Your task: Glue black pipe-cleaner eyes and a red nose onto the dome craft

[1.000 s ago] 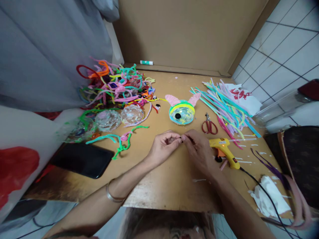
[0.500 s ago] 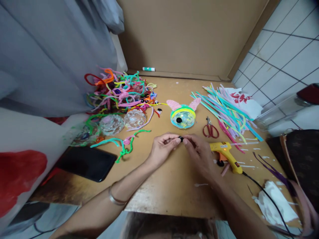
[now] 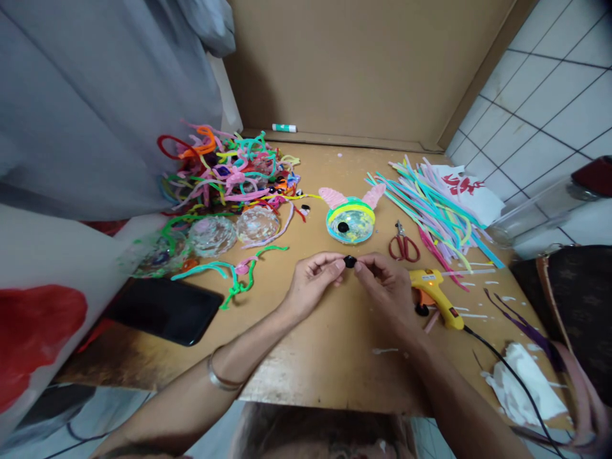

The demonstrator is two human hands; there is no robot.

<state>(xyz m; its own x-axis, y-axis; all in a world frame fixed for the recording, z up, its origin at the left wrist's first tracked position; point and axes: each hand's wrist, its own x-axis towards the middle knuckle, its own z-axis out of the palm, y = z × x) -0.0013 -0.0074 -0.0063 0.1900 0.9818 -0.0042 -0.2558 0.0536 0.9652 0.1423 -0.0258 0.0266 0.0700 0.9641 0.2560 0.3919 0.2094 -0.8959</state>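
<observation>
Between my two hands is a small round black piece (image 3: 350,262), pinched at its edges above the table. My left hand (image 3: 313,280) grips it from the left with thumb and forefinger. From the right, my right hand (image 3: 386,287) holds its other edge with thumb and fingertips. Just beyond them sits a clear dome (image 3: 352,226) trimmed with green, yellow and blue pipe cleaner, with two pink ears and one black round eye. A yellow hot glue gun (image 3: 436,294) with an orange light lies beside my right hand, partly hidden by it.
Red-handled scissors (image 3: 404,245) and loose pipe cleaners (image 3: 430,204) lie on the right, near a crumpled tissue (image 3: 524,386). On the left are tangled pipe cleaners (image 3: 234,172), clear domes (image 3: 258,226) and a black phone (image 3: 165,310). The glue gun's cord runs off the front right.
Both hands still hold the black piece, which has turned so that more of its round face shows between my fingertips. The view has shifted slightly.
</observation>
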